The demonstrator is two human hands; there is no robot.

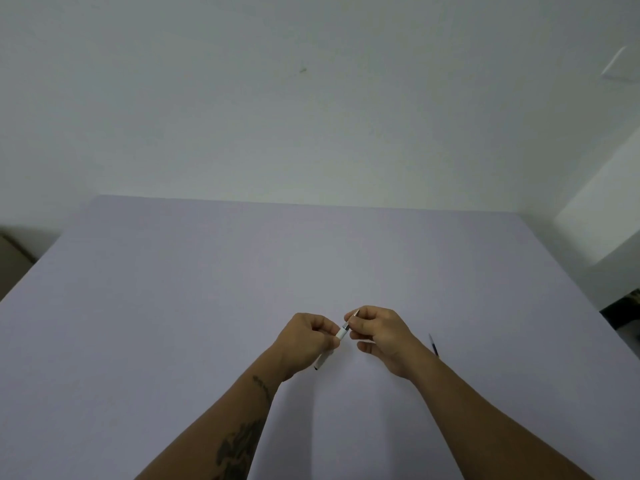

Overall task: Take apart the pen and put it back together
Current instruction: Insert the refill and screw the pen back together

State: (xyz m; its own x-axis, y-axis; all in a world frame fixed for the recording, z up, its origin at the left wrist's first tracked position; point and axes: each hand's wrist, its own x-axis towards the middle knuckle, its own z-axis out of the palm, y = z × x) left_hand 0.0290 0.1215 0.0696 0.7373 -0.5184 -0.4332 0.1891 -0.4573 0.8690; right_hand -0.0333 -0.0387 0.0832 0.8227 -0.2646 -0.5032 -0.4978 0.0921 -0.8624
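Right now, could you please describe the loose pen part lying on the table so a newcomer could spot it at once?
Start at the wide lavender table, then find the right hand near its middle. Just right of that wrist lies a thin dark refill, alone on the surface. Unlike the white pen barrel held between both hands, nobody touches it.

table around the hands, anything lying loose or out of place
One loose part: a thin dark refill lies on the table beside the right hand, apart from the pen barrel both hands hold. Left hand grips the barrel. Nothing else stands out.
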